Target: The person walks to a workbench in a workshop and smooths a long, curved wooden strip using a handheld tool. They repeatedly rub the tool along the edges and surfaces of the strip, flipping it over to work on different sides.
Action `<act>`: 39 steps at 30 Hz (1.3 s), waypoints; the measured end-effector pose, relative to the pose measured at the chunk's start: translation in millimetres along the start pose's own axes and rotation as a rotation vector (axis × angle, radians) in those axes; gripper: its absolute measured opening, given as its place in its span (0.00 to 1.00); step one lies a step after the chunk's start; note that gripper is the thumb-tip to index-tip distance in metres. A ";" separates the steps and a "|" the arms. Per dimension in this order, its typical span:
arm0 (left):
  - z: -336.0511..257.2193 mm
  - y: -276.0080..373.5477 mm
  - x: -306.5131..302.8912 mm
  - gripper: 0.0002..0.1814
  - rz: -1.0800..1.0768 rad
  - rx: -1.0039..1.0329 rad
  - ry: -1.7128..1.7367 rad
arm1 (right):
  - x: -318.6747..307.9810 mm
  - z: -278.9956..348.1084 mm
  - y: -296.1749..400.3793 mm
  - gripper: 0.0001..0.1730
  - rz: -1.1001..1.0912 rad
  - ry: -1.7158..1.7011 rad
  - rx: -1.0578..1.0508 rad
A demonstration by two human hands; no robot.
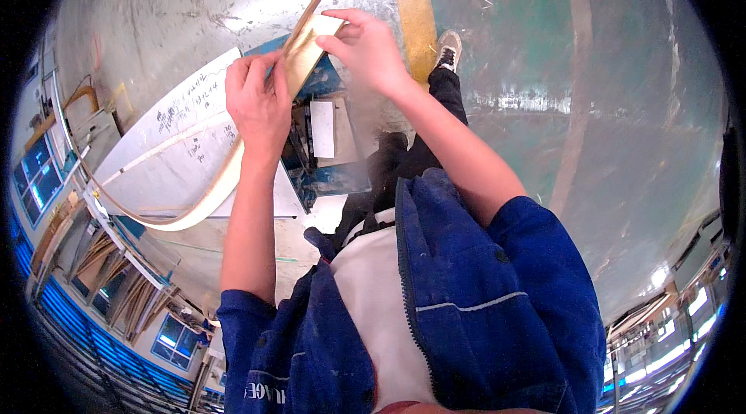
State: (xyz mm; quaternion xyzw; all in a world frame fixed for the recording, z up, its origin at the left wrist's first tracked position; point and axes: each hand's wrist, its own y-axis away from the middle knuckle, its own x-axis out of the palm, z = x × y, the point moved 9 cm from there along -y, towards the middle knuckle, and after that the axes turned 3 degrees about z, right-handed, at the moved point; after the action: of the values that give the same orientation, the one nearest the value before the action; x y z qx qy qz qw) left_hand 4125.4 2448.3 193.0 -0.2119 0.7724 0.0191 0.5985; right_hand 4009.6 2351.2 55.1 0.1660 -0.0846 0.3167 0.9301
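Observation:
A long thin curved strip, likely wood, with a brown edge [315, 3] and a pale cream face [217, 195] sweeps from the top of the view down to the left. My left hand [256, 96] pinches it between thumb and fingers. Just beyond, a pale flat section [307, 49] lies along the brown edge. My right hand [370, 49] grips the far corner of this section, thumb on its face. Whether that section belongs to the strip or is a separate piece, I cannot tell. The left fingers hide part of the strip.
Below my hands are a white panel [169, 122] with handwriting and a blue metal frame [341, 179] holding a white rectangular piece [322, 129]. A yellow floor line [412, 6] runs beside my shoe [449, 49]. Racks of long strips [105, 256] stand at far left.

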 end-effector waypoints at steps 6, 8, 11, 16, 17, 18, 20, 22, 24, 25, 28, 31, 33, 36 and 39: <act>1.3 7.6 13.5 0.18 0.097 -0.009 0.123 | -0.6 -2.3 -1.7 0.27 -0.009 0.025 -0.024; 4.7 2.8 13.8 0.21 0.072 0.011 0.105 | -1.2 -4.5 -3.0 0.27 -0.010 0.025 -0.037; 8.3 0.9 17.3 0.22 0.055 0.024 0.100 | -1.0 -5.0 -3.4 0.27 -0.011 0.020 -0.036; 4.9 1.3 23.8 0.24 0.082 -0.040 0.074 | -2.3 -3.7 -5.5 0.28 0.004 0.043 -0.019; 3.9 1.4 24.8 0.24 0.084 -0.041 0.074 | -2.6 -1.5 -4.8 0.28 0.005 0.067 -0.018; 3.0 1.6 25.2 0.24 0.085 -0.043 0.073 | -3.3 0.9 -3.6 0.28 0.006 0.091 -0.017; 1.7 0.1 24.2 0.23 0.092 -0.054 0.060 | -4.3 3.5 -3.1 0.28 0.004 0.109 -0.016; 0.6 -1.8 23.2 0.22 0.104 -0.100 0.065 | -4.4 2.4 -4.0 0.28 0.004 0.095 -0.014; -3.1 -3.0 25.4 0.21 0.123 -0.181 0.090 | -7.1 2.5 -4.5 0.28 0.004 0.137 -0.012; -2.2 0.1 26.2 0.20 0.115 -0.231 0.150 | -5.8 2.4 -4.1 0.28 0.009 0.161 -0.013; 0.7 7.7 30.7 0.17 0.093 -0.358 0.346 | -3.4 3.1 -4.5 0.28 0.008 0.140 -0.030; -4.7 5.2 17.4 0.18 0.057 -0.139 0.181 | -4.8 4.4 -3.6 0.28 0.007 0.123 -0.027; 0.5 5.4 16.2 0.19 0.034 -0.077 0.134 | -5.0 7.0 -4.3 0.28 0.014 0.121 -0.031; 2.5 5.5 16.2 0.20 0.045 -0.056 0.110 | -3.5 6.0 -3.3 0.28 0.019 0.118 -0.034; 2.5 4.5 21.1 0.21 0.059 -0.053 0.094 | -3.8 4.9 -3.8 0.28 0.024 0.134 -0.027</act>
State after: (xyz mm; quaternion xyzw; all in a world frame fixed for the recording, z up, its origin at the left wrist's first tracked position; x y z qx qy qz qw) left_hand 4122.1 2446.7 171.7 -0.2054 0.8047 0.0474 0.5550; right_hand 4008.7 2344.5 57.7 0.1309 -0.0282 0.3372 0.9319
